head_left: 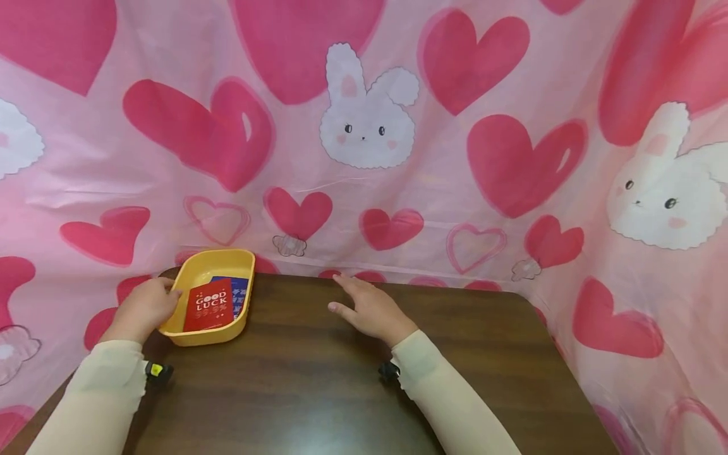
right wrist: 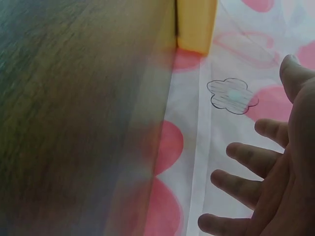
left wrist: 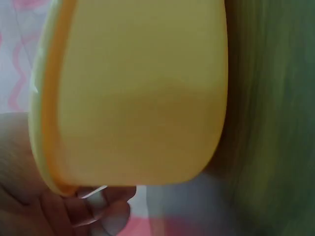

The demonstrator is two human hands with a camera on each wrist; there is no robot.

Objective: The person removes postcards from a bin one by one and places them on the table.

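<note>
A shallow yellow plastic tray (head_left: pixel 207 337) rests at the far left of the table. My left hand (head_left: pixel 145 308) holds its left rim, and in the left wrist view curled fingers (left wrist: pixel 113 216) show at the tray's edge. Inside lies a red booklet or card (head_left: pixel 209 305) printed "GOOD LUCK", partly covering a blue patterned one (head_left: pixel 241 292). To the right of the tray, my right hand (head_left: pixel 372 309) hovers over the back of the table, fingers spread and holding nothing. The right wrist view shows those spread fingers (right wrist: pixel 238 189) too.
The dark brown wooden table (head_left: pixel 318 373) has rounded back corners. A pink cloth (head_left: pixel 364 183) with hearts and rabbits hangs just behind it and along both sides. Each wrist wears a small black camera on a cream sleeve (head_left: pixel 449 392).
</note>
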